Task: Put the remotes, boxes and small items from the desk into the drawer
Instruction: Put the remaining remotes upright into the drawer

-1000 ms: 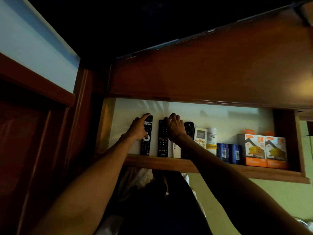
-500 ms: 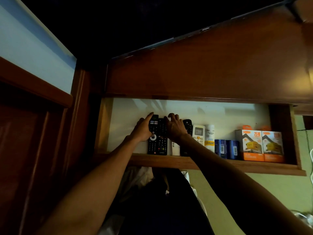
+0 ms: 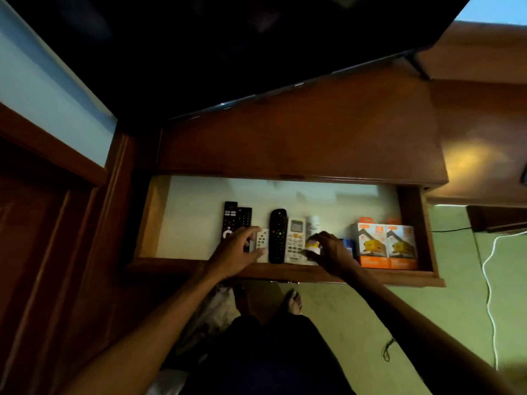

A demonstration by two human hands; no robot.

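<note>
Grip: left hand (image 3: 238,253) spread wide above two long black remotes (image 3: 236,223); right hand (image 3: 332,252) loosely curled, empty, above a white bottle (image 3: 313,235). Open wooden drawer (image 3: 285,273) holds all, plus two orange-and-white boxes (image 3: 385,246), an oval black remote (image 3: 277,236), a white keypad remote (image 3: 295,240).

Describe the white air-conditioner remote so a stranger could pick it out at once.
Look in the open wooden drawer under the desk, along the row of remotes by its front edge. The white remote lies just right of the rounded black remote. It alone has a small display screen on top.
</note>
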